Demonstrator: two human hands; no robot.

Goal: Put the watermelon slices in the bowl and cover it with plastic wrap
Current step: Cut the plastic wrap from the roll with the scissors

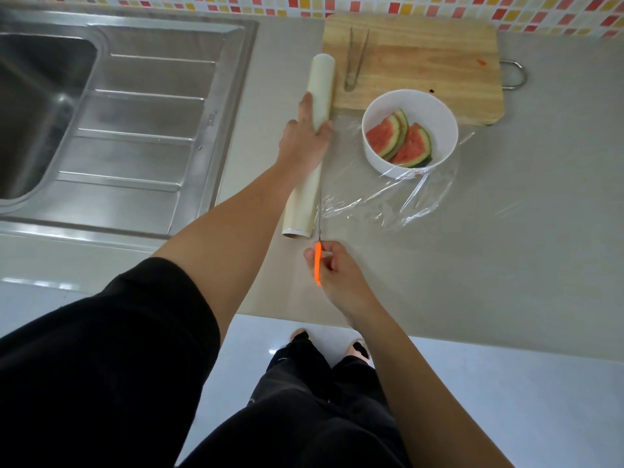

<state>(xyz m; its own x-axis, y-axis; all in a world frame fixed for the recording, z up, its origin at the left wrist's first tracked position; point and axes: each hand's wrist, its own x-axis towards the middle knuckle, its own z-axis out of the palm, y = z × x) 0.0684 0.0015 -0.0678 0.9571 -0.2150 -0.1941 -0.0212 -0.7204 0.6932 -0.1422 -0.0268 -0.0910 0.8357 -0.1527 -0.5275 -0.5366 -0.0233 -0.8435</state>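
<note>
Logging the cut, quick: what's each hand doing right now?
Left hand: holding the plastic wrap roll.
Right hand: holding the orange-handled cutter.

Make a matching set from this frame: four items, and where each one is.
1. tongs
2. watermelon slices
3. plastic wrap roll
4. scissors

A. in the bowl
B. held by the right hand
C. on the cutting board
D. under the left hand

Pairs: 1-C, 2-A, 3-D, 4-B
</note>
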